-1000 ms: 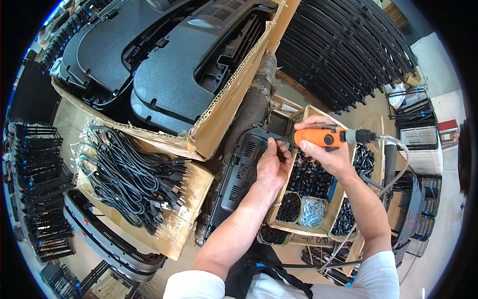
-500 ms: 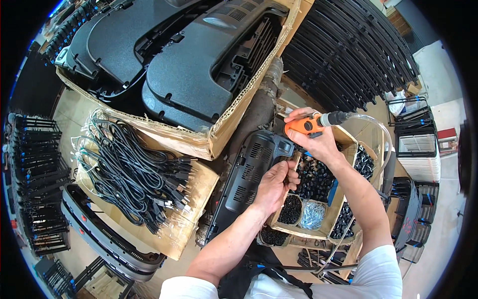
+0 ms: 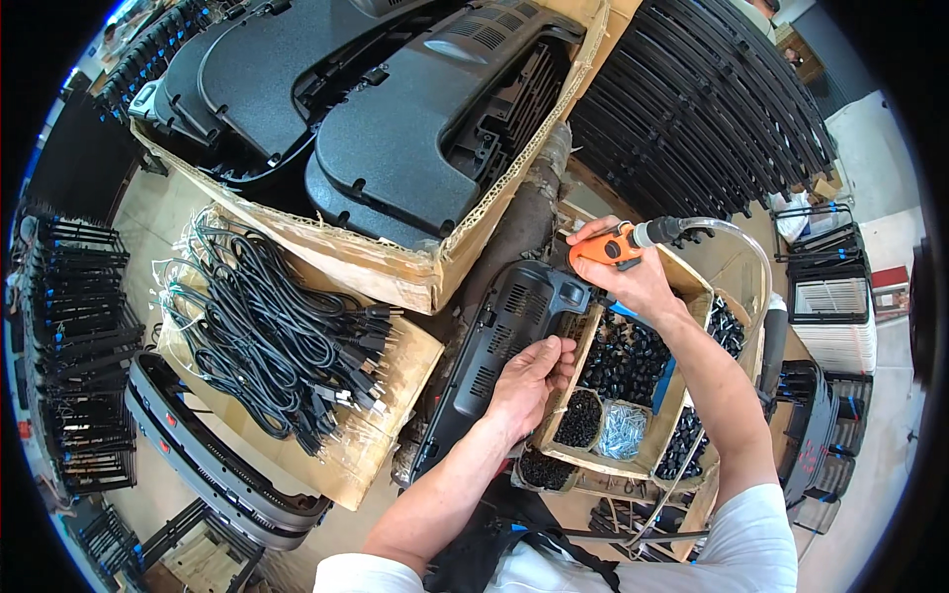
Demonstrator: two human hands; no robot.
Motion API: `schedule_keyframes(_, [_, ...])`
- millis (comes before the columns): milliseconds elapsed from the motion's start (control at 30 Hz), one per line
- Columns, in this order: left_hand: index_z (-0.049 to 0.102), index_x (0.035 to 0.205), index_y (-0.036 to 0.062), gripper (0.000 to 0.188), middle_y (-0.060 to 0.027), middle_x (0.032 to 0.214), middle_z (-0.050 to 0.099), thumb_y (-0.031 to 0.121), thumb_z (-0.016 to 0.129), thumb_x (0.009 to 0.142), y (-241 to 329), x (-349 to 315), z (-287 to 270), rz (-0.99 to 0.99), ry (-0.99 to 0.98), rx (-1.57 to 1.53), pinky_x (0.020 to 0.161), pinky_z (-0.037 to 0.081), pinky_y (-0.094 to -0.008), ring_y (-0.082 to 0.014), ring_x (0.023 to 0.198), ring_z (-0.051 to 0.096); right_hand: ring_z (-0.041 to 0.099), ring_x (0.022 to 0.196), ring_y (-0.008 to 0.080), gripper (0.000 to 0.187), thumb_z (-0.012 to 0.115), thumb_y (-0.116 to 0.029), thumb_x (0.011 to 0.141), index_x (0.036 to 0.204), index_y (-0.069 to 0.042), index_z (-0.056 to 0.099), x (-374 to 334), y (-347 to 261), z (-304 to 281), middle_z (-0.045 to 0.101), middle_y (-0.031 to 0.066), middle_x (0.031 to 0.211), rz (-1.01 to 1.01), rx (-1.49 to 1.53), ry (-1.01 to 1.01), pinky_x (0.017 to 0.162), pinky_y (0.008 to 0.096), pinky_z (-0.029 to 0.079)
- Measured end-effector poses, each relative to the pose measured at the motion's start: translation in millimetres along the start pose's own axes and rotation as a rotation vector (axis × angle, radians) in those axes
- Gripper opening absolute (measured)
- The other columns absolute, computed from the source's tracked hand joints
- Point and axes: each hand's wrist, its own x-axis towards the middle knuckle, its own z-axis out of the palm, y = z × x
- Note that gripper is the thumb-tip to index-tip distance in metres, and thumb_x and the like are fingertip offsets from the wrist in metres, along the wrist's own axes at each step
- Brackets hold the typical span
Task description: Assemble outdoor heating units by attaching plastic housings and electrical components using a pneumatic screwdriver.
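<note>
My right hand is wrapped round an orange air screwdriver with a black connector and a clear hose. Its working tip points at the far end of a long black plastic housing with vent slots; the tip itself is hidden. My left hand lies over the housing's right edge, its thumb and fingers curled together. Whatever they pinch, if anything, is too small to make out. Close to its right stands a divided wooden box, holding black knob-like parts, small black screws and silver screws.
A big cardboard box of black plastic casings stands at the back left. Black power cords are heaped on cardboard at left. Curved grey-black parts lie lower left. Racks of black bars stand far right. The clear hose loops at right.
My left hand has drawn slightly left and nearer to me along the housing. My right hand stays on the screwdriver at the housing's far end. The whole view has shifted a little.
</note>
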Motion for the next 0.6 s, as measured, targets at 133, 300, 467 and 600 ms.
schedule_keyframes(133, [0.072, 0.123, 0.0023, 0.028, 0.001, 0.089, 0.066, 0.024, 0.064, 0.109, 0.6, -0.7, -9.6, -0.005, -0.14, 0.023, 0.075, 0.049, -0.0273, -0.0117, 0.08, 0.061, 0.068, 0.111, 0.0167, 0.038, 0.086, -0.015, 0.085, 0.117, -0.003, 0.069, 3.2, 9.4, 1.0, 0.073, 0.0084, 0.117, -0.033, 0.016, 0.006, 0.1, 0.0343, 0.055])
schedule_keyframes(300, [0.07, 0.127, 0.0019, 0.029, -0.0006, 0.093, 0.068, 0.024, 0.063, 0.109, 3.4, -4.5, -0.5, 0.012, -0.123, 0.025, 0.077, 0.05, -0.0271, -0.0122, 0.082, 0.062, 0.069, 0.111, 0.0164, 0.046, 0.087, -0.015, 0.085, 0.125, -0.003, 0.068, 0.9, 0.9, 2.6, 0.072, 0.0084, 0.118, 0.008, 0.053, 0.001, 0.099, 0.0342, 0.056])
schedule_keyframes(467, [0.068, 0.128, 0.0019, 0.03, -0.0052, 0.105, 0.071, 0.025, 0.057, 0.112, 13.2, -15.3, 6.4, -0.034, -0.047, 0.051, 0.084, 0.053, -0.0277, -0.0134, 0.086, 0.064, 0.068, 0.113, 0.0165, 0.048, 0.085, -0.009, 0.086, 0.129, -0.001, 0.065, -13.0, 13.2, 9.9, 0.072, 0.0098, 0.121, -0.058, 0.056, 0.062, 0.101, 0.033, 0.055])
schedule_keyframes(600, [0.07, 0.125, 0.0038, 0.028, -0.0024, 0.102, 0.071, 0.026, 0.057, 0.112, 6.7, -8.6, -10.5, 0.01, -0.199, 0.26, 0.081, 0.051, -0.0255, -0.0111, 0.086, 0.063, 0.068, 0.111, 0.0147, 0.045, 0.085, -0.008, 0.086, 0.126, -0.002, 0.065, -4.3, 2.3, -0.6, 0.074, 0.0078, 0.116, -0.036, 0.108, 0.112, 0.098, 0.0328, 0.057])
